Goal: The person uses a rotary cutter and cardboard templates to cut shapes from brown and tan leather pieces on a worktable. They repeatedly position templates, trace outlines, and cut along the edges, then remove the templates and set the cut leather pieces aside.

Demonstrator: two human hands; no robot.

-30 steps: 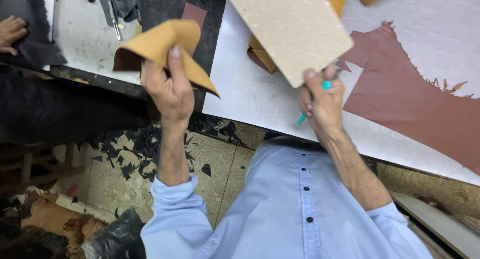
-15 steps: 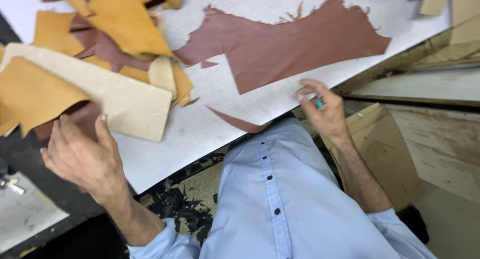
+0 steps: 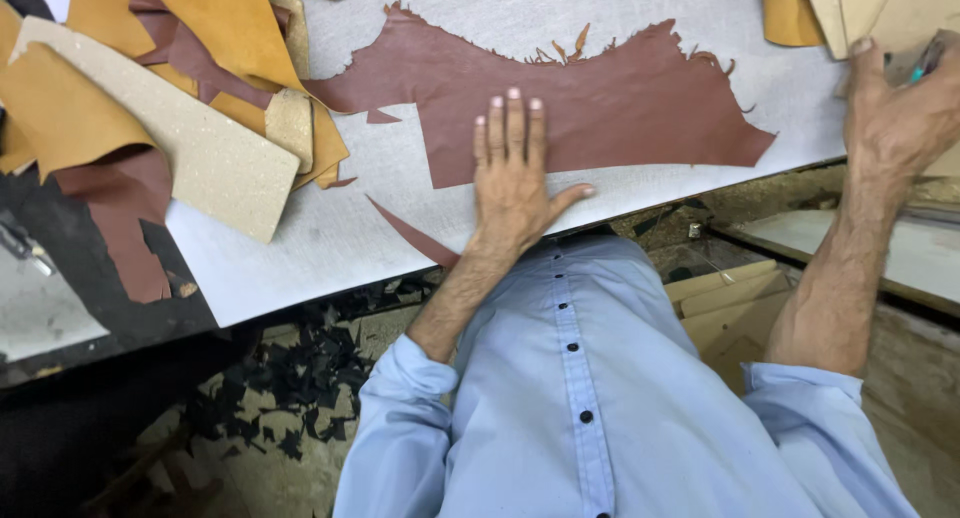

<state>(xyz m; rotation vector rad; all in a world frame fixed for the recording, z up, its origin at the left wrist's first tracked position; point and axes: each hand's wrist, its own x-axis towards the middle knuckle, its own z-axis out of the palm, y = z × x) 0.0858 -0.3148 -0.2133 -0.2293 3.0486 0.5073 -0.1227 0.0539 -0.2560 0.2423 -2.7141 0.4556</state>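
The brown leather piece (image 3: 610, 108) lies mid-frame under our flat, spread left hand (image 3: 512, 183); our right hand (image 3: 900, 118), upper right, pinches a teal tool (image 3: 918, 73) that could snag its ragged edge.

The leather sheet (image 3: 600, 98) lies flat on the surface (image 3: 330, 238). The left hand (image 3: 515, 178) rests on its near edge. A scrap pile (image 3: 170, 88) lies to the left. The right hand (image 3: 900, 118) is far right.
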